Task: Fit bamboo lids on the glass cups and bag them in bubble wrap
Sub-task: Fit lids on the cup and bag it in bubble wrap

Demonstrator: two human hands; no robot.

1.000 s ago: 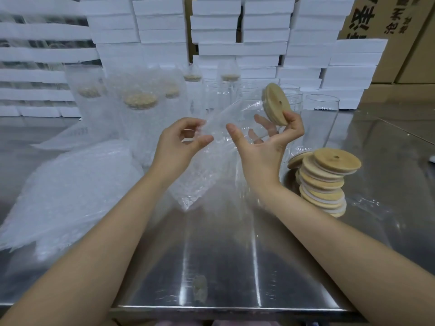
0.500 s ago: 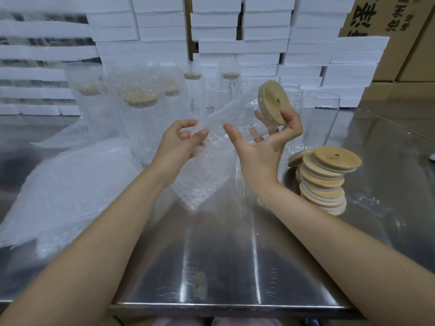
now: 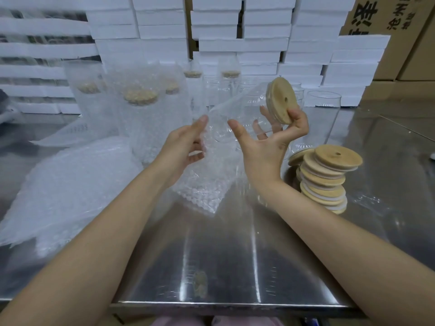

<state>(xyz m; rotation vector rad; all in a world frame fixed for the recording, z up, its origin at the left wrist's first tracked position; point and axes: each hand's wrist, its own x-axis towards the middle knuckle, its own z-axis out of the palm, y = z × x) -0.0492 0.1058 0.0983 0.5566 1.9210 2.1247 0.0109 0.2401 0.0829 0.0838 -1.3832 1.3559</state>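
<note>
My left hand (image 3: 182, 149) pinches the top edge of a clear bubble wrap bag (image 3: 207, 182) that hangs above the steel table. My right hand (image 3: 266, 142) is raised beside it, palm up. Its outer fingers hold a round bamboo lid (image 3: 281, 101) on edge, while the thumb and forefinger reach toward the bag's mouth. A leaning stack of bamboo lids (image 3: 326, 177) stands to the right. Bare glass cups (image 3: 323, 114) stand behind my hands. Several lidded cups in bubble wrap (image 3: 141, 118) stand at the back left.
A pile of flat bubble wrap bags (image 3: 61, 189) lies at the left. White foam boxes (image 3: 235, 34) are stacked along the back, cardboard cartons (image 3: 404, 31) at the back right. The steel table (image 3: 223, 267) has its front edge close to me.
My right hand with the lid has lifted slightly and its thumb has moved away from the bag. My left hand has shifted its pinch on the bag's edge, which now hangs a bit more spread.
</note>
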